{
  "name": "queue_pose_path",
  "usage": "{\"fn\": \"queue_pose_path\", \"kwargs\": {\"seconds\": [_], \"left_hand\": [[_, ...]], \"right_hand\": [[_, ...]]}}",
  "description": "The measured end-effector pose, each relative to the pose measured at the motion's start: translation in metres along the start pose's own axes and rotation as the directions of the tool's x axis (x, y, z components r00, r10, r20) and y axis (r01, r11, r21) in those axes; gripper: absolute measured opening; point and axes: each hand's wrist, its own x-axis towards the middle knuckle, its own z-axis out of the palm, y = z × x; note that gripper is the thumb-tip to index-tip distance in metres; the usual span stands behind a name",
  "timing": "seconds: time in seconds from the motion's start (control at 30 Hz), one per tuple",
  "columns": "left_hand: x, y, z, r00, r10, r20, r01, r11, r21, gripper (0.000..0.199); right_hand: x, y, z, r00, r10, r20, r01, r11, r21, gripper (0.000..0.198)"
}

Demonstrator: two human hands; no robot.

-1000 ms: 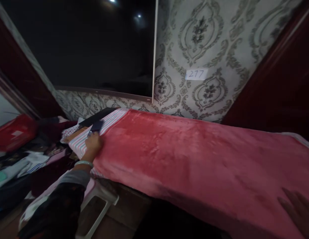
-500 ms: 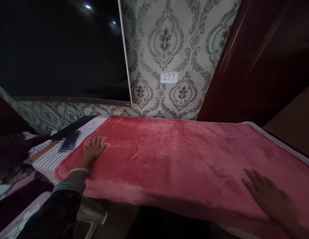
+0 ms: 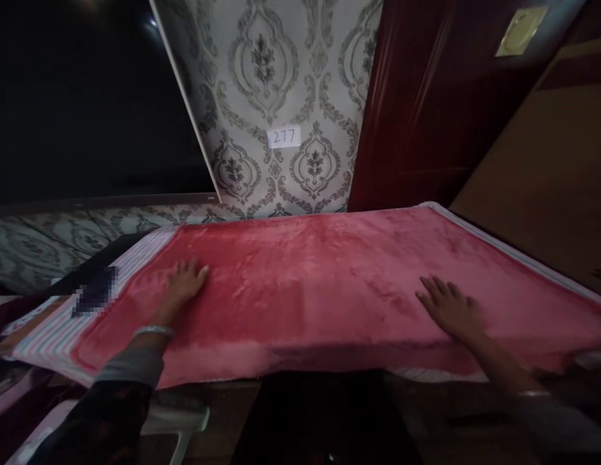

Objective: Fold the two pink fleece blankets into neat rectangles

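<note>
A pink plush blanket (image 3: 300, 278) lies spread over a table, its front edge hanging down. Striped trim (image 3: 55, 332) borders its left end, and a similar band runs along the right end. My left hand (image 3: 185, 281) rests palm down on the left part of the blanket, fingers spread, a bracelet at the wrist. On the right part, my right hand (image 3: 450, 309) lies flat with its fingers apart. Neither hand holds anything. A dark pixelated item (image 3: 94, 292) lies on the striped trim to the left of my left hand.
Behind the table stands a patterned wall with a paper label (image 3: 284, 137) reading 277. A large dark screen (image 3: 87, 103) is at the left, a dark red panel (image 3: 407, 110) at the right. A white plastic stool (image 3: 177, 420) stands below the front edge.
The view has turned to the right. My right hand has moved inward and farther forward over the blanket. My left hand stays on the left part, fingers still spread.
</note>
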Motion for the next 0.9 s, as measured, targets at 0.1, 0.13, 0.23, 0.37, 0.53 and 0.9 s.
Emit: {"fn": "queue_pose_path", "kwargs": {"seconds": [0.1, 0.13, 0.23, 0.37, 0.53, 0.9], "left_hand": [[-0.007, 0.055, 0.004, 0.976, 0.206, 0.074, -0.198, 0.976, -0.093, 0.066], [-0.012, 0.072, 0.006, 0.956, 0.283, 0.081, -0.273, 0.955, -0.115, 0.066], [-0.029, 0.107, 0.018, 0.916, 0.395, 0.078, -0.385, 0.916, -0.117, 0.066], [-0.042, 0.121, 0.033, 0.924, 0.381, 0.032, -0.379, 0.924, -0.052, 0.065], [-0.039, 0.119, 0.035, 0.925, 0.379, 0.015, -0.378, 0.925, -0.050, 0.065], [-0.031, 0.118, 0.038, 0.926, 0.377, 0.007, -0.376, 0.925, -0.057, 0.067]], "right_hand": [[0.011, -0.016, -0.014, 0.998, 0.030, 0.049, -0.031, 0.999, 0.011, 0.065], [0.016, -0.026, -0.017, 0.999, 0.015, 0.042, -0.015, 1.000, 0.012, 0.065], [0.035, -0.062, -0.020, 0.993, -0.116, 0.004, 0.116, 0.993, 0.033, 0.063], [0.047, -0.098, -0.010, 0.971, -0.228, 0.065, 0.228, 0.974, 0.007, 0.061], [0.048, -0.095, 0.003, 0.966, -0.238, 0.097, 0.239, 0.971, 0.000, 0.061], [0.039, 0.016, -0.009, 0.991, 0.105, 0.078, -0.100, 0.993, -0.059, 0.062]]}}
